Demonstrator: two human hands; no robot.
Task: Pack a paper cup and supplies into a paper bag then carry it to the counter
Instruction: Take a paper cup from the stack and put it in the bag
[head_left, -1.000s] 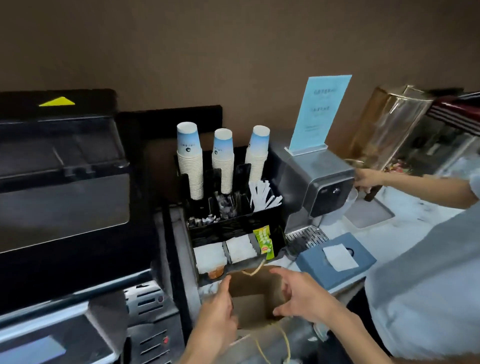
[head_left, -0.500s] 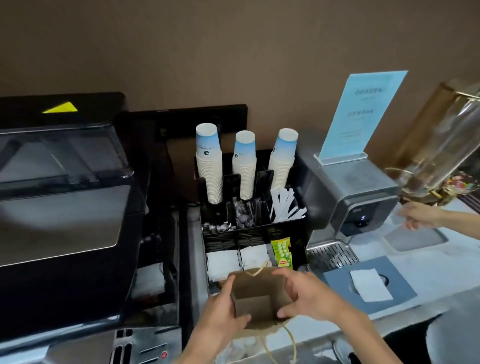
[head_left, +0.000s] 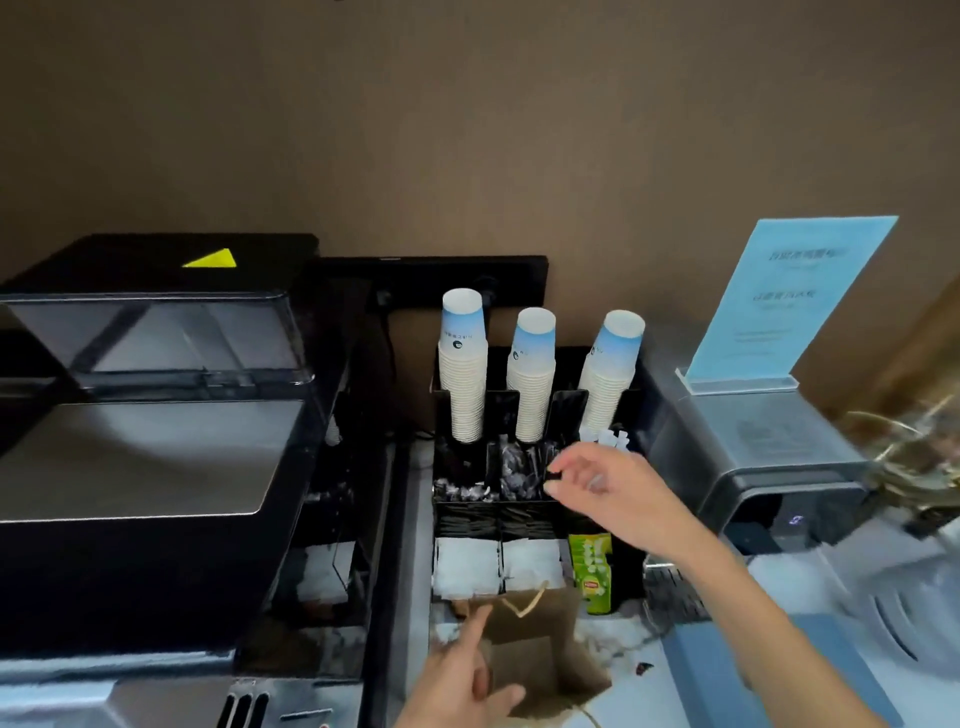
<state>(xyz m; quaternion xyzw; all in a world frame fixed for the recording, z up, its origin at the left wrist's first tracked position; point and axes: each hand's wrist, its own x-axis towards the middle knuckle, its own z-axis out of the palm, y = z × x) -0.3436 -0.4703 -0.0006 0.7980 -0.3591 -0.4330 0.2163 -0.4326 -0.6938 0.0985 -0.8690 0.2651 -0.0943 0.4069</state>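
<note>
A brown paper bag (head_left: 535, 660) stands open on the counter at the bottom centre. My left hand (head_left: 462, 686) grips its left wall, forefinger up along the edge. My right hand (head_left: 608, 493) is raised over the black organizer (head_left: 467, 519), fingers curled and apart, their tips at a divider beside the dark wrapped packets (head_left: 519, 478); nothing is clearly held. Three stacks of upturned blue-and-white paper cups (head_left: 462, 374) stand at the organizer's back. White stirrers (head_left: 608, 436) poke up just behind my right hand. White napkins (head_left: 462, 566) and green tea packets (head_left: 592, 571) fill the front row.
A large black machine (head_left: 145, 457) takes up the left side. A grey dispenser (head_left: 763, 457) with a blue sign (head_left: 789, 296) on top stands at the right. A blue tissue box (head_left: 727, 670) lies near the front right, under my forearm. A brown wall is behind.
My right hand has left the bag's right side and risen to the organizer's middle row. My left hand stays on the bag. The other person's hand at the right is gone from view.
</note>
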